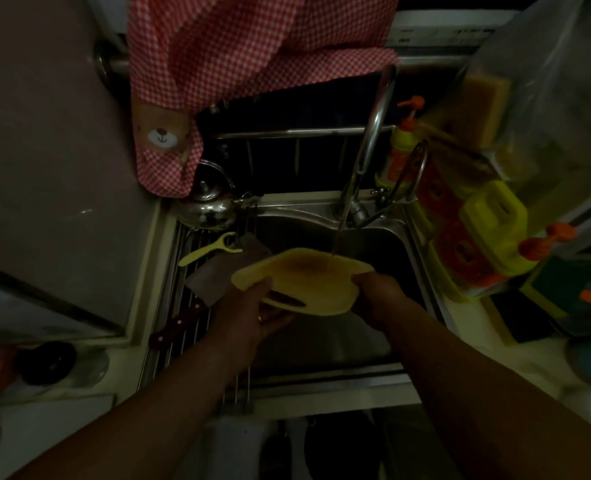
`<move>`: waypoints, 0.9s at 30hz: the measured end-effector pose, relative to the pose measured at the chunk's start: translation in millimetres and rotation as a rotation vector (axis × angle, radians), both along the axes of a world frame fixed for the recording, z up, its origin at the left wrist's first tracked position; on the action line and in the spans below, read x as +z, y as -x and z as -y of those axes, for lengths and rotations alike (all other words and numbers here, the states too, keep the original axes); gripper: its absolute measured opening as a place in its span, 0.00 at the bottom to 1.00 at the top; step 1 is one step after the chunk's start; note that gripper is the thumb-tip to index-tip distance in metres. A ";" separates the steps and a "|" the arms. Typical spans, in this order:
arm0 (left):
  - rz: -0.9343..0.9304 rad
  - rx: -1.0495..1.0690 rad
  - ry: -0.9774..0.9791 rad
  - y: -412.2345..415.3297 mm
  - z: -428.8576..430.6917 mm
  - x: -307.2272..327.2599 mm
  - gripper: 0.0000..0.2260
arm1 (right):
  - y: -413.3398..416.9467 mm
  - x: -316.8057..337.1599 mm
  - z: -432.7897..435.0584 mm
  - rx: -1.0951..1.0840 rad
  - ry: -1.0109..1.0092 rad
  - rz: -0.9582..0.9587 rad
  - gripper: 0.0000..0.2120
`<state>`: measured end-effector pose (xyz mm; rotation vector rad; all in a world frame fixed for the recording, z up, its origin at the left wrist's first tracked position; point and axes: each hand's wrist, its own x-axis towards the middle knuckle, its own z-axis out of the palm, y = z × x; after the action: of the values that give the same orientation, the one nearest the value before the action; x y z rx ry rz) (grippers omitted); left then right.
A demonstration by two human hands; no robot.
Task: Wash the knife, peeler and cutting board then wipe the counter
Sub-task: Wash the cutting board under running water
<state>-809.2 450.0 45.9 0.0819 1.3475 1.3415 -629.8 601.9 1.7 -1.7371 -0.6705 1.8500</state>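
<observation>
Over the sink [384, 233], both hands grip the cutting board's [307, 275] near edge.

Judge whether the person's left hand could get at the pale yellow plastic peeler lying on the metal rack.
Probably yes, once freed. The left hand grips the yellow cutting board beside the rack, and nothing stands between it and the peeler. It would have to leave the board to the right hand.

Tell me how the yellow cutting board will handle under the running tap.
Probably slippery: water from the faucet runs onto the cutting board. It looks thin and curves between the left hand and right hand, so likely light and somewhat flexible.
</observation>
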 end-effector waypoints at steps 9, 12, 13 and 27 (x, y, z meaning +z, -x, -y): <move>-0.118 -0.037 0.042 -10.8 -87.8 44.6 0.10 | -43.4 19.4 -19.6 0.234 -0.154 0.199 0.13; -0.142 -0.209 0.097 -9.5 -107.2 53.6 0.16 | -68.5 6.3 -24.0 0.548 -0.319 0.456 0.20; -0.159 -0.237 0.113 -9.6 -113.2 54.8 0.19 | -75.5 -2.5 -29.4 0.649 -0.388 0.589 0.27; -1.472 -0.917 0.311 24.9 -115.8 58.9 0.41 | -42.6 46.3 -39.4 0.692 -0.861 0.446 0.08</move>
<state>-834.1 565.8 104.8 1.4962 2.2115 0.0852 -587.2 641.2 48.0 -1.3682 -2.0801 1.1549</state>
